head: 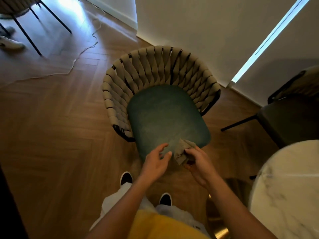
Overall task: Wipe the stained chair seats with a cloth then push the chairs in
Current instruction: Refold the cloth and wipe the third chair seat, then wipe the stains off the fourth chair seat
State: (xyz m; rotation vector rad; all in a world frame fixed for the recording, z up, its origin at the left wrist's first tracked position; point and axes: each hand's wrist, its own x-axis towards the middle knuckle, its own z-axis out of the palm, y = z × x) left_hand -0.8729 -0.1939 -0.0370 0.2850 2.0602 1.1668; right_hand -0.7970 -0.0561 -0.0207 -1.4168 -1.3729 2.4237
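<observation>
Stage: wiping seems barely begun | right hand (195, 159) pinches the cloth (183, 150) at the green chair seat's (165, 114) near edge | left hand (156, 161) loose, fingers spread – holding nothing | left: wipe, push chair in – marble worktop (290, 187) near right

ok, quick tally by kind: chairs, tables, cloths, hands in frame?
Chairs: 3, the green-seated woven chair, a dark chair at right, a partly seen chair top left
Tables: 1, the white marble table
Cloths: 1, the cloth, gripped by the right hand
Hands: 2, with the left hand
Total: 7
</observation>
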